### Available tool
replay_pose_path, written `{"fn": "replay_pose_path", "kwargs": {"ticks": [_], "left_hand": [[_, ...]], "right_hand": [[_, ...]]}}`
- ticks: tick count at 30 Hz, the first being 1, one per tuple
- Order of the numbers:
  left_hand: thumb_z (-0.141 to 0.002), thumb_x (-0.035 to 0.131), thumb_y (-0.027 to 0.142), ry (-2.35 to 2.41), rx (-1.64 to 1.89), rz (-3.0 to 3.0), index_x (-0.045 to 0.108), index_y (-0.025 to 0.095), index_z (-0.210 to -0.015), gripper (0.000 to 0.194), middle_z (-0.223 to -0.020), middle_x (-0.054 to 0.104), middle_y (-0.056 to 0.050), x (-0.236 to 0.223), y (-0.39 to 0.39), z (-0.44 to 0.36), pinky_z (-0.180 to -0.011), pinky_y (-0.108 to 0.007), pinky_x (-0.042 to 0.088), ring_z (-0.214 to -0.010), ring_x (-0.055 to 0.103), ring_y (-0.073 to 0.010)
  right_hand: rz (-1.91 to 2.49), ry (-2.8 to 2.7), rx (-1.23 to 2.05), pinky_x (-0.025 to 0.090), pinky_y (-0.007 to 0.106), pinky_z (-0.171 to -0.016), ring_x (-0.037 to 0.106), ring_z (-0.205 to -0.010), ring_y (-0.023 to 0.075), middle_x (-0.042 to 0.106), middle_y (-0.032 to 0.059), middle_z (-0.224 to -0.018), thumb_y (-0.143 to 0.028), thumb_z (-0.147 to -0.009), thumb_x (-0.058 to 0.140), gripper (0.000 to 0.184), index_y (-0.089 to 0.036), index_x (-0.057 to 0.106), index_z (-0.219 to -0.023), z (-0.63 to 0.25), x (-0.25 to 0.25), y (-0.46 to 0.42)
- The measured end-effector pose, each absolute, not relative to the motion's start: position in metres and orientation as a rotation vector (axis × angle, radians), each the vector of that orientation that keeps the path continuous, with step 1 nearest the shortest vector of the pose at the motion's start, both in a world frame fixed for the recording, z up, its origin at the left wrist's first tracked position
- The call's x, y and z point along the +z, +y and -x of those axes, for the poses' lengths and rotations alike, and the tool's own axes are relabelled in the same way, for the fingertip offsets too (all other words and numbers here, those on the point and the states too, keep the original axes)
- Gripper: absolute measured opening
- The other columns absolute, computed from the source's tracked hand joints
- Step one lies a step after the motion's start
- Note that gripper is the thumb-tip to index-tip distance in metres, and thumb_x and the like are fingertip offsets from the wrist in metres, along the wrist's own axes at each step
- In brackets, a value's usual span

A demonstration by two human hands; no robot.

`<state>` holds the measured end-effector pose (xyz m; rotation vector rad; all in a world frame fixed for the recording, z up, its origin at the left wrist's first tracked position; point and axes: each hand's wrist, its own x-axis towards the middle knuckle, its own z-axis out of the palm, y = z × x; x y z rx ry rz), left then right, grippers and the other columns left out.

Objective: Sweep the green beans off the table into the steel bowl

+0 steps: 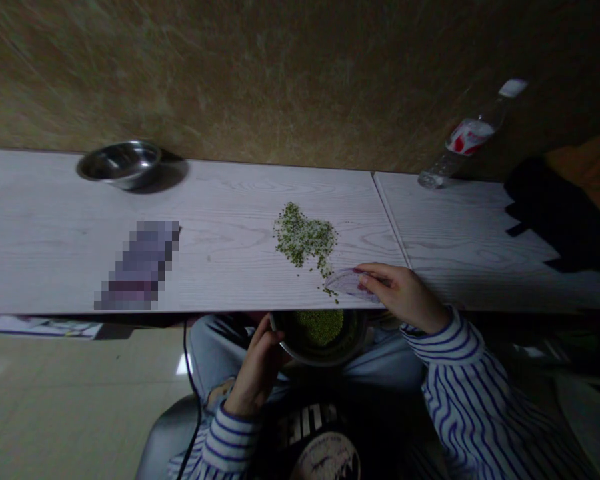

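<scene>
My left hand (260, 365) is closed on the left rim of a metal bowl (356, 343), held over my lap just under the table edge. Green beans (320, 327), likely mung beans, lie inside it. Pinched between the thumb and fingers of my right hand (403, 293) is a clear, half-round protractor (347, 283), low against the tabletop near its front edge. Beside its left end are a few loose beans (331, 292). Just beyond, a spread pile of green beans mixed with small white grains (303, 235) covers a patch of the table.
On the pale wood-grain table (225, 267), a second metal bowl (120, 165) stands at the back left. A blurred-out flat object (140, 267) lies in front of it. A plastic bottle (467, 139) stands by the wall, and dark and orange cloth (575, 193) is at right.
</scene>
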<state>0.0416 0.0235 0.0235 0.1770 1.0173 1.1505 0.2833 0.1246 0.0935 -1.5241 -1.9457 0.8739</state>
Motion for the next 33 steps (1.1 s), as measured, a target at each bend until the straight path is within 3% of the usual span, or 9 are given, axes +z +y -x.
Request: {"fn": "replay_pose_path", "kwargs": {"ticks": [12, 33], "left_hand": [[-0.067, 0.068, 0.021, 1.021, 1.144, -0.167, 0.063, 0.023, -0.115, 0.048, -0.113, 0.069, -0.004, 0.0237, 0.0219, -0.0403, -0.079, -0.036, 0.053, -0.103, 0.064, -0.0268], [-0.067, 0.068, 0.022, 1.010, 1.151, -0.179, 0.062, 0.022, -0.115, 0.048, -0.114, 0.068, -0.005, 0.0226, 0.0230, -0.0408, -0.080, -0.036, 0.053, -0.103, 0.062, -0.0266]], "right_hand": [[1.511, -1.972, 0.828, 0.059, 0.034, -0.084, 0.072, -0.092, 0.0220, 0.077, 0.0075, -0.104, -0.026, -0.085, 0.057, 0.028, -0.019, 0.074, -0.106, -0.2843, 0.0920, 0.1280], [1.564, -1.996, 0.851, 0.059, 0.033, -0.082, 0.073, -0.088, 0.0217, 0.076, 0.0085, -0.105, -0.026, -0.086, 0.055, 0.030, -0.017, 0.074, -0.108, -0.2823, 0.0901, 0.1283]]}}
